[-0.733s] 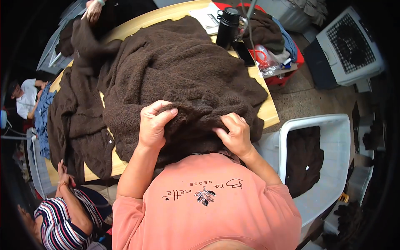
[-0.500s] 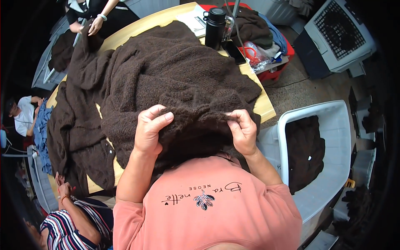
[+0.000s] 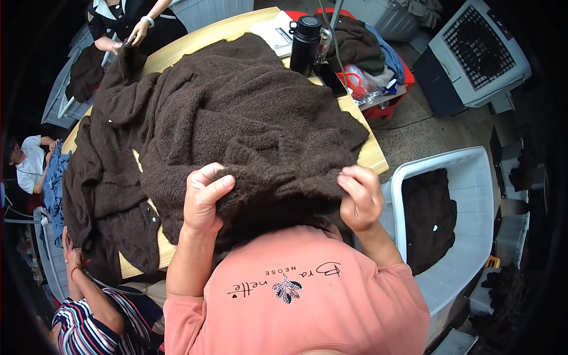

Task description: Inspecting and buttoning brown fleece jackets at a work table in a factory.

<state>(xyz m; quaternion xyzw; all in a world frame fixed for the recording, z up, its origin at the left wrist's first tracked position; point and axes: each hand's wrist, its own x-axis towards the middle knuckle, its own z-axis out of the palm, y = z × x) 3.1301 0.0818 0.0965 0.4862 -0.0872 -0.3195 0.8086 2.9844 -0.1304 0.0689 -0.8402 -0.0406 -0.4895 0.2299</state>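
- Knitwear (image 3: 236,100), dark brown and fuzzy, lies spread over the wooden table (image 3: 374,155), its near edge bunched at six o'clock.
- Left hand (image 3: 204,198), at seven o'clock, pinches that edge, thumb on top.
- Right hand (image 3: 360,198), at four o'clock, curls narrow against it; whether it grips, I cannot tell.
- Black flask (image 3: 305,47) stands at one o'clock, just beside a phone (image 3: 331,81).

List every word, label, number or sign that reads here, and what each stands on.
Pink shirt: dark lettering, upside down in this view, around a leaf motif; it is legible, but I won't copy the wording.
White papers on the table: any print is too small to read.
Black bottle: no readable text.
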